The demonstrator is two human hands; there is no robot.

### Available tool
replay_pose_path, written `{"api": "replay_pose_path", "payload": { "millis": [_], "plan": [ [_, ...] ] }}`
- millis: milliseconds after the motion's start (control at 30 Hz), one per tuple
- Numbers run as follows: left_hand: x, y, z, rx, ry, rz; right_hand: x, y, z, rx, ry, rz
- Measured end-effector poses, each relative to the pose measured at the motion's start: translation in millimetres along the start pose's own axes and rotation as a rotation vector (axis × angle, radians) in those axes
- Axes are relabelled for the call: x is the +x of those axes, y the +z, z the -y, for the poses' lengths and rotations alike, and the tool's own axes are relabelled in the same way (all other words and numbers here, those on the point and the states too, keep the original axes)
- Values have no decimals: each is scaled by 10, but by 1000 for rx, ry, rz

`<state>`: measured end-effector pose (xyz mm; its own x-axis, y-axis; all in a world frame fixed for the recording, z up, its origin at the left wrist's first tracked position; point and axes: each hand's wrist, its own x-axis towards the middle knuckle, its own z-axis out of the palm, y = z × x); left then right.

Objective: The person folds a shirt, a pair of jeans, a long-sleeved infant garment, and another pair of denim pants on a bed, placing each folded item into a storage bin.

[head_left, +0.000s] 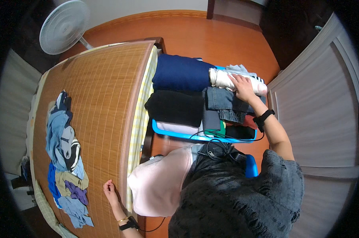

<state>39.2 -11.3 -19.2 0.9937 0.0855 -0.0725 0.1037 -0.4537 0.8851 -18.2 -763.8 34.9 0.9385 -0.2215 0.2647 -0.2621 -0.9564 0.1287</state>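
Note:
My right hand [243, 88] lies over a white rolled garment [221, 78], its fingers spread across the top. The roll rests at the far right of a blue basket [179, 134] filled with folded clothes. Just nearer than it are folded blue denim [223, 98] with a frayed edge. To its left lie a navy folded piece [181, 73] and a black folded piece [174, 107]. My left hand [110, 190] rests on the woven bed mat [104, 119] near the bed's edge, loosely bent and holding nothing. A pale pink cloth [161, 182] covers my lap.
A loose heap of clothes [62, 142] lies on the bed's left part. Beyond the bed stands a white fan [64, 27]. A white panelled door [314, 91] is close on the right. Black cables [217, 148] run across my lap and the basket's near rim.

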Motion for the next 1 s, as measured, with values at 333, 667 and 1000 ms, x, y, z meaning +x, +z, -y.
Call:
{"api": "replay_pose_path", "payload": {
  "millis": [333, 667, 1000],
  "plan": [
    [0, 111, -277, 181, 69, -64, 165, 127, 23, -8, -18, 211],
    [313, 262, -692, 684, 161, -145, 182, -486, 2389, 601, -530, 187],
    [373, -5, -667, 717, -266, 167, 980, -957, 4779, 1037, -1186, 242]
  ]
}}
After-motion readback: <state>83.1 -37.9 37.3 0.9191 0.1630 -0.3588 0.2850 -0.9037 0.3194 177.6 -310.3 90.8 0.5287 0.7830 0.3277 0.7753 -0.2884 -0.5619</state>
